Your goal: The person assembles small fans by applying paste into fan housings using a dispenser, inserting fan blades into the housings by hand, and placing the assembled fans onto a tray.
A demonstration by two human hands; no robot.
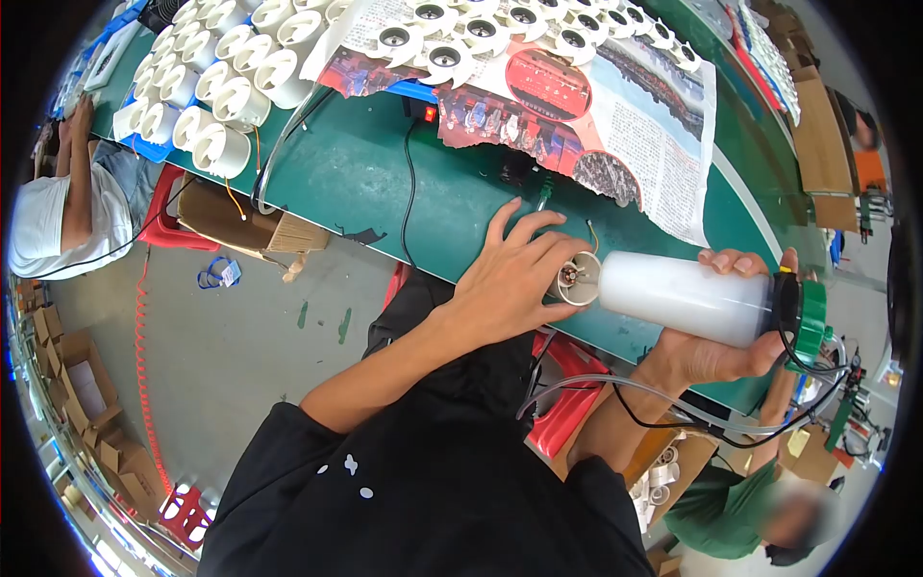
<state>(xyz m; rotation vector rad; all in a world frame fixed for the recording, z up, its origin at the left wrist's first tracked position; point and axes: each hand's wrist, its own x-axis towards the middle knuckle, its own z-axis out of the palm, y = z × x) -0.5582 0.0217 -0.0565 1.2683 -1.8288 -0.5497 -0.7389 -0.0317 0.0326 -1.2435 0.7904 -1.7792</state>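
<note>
My left hand [510,274] is closed around a small white plastic cup-shaped housing [588,289], its open mouth facing right. Inside it some copper-coloured and dark parts show. In my right hand [716,358] lies a large glue syringe [678,293], a translucent barrel filled with white material, with a green cap [812,325] and an air hose [663,390] at its right end. The syringe's left end meets the housing's mouth; its tip is hard to make out. A short thin wire [592,231] with a pale connector stands just above the housing.
Many white housings [219,149] stand at the upper left, some with wires hanging. White fan-like parts [445,58] rest on newspaper [663,125] over the green table [356,163]. A black cable [411,183] crosses the table. Co-workers sit at left [72,216] and lower right [721,510].
</note>
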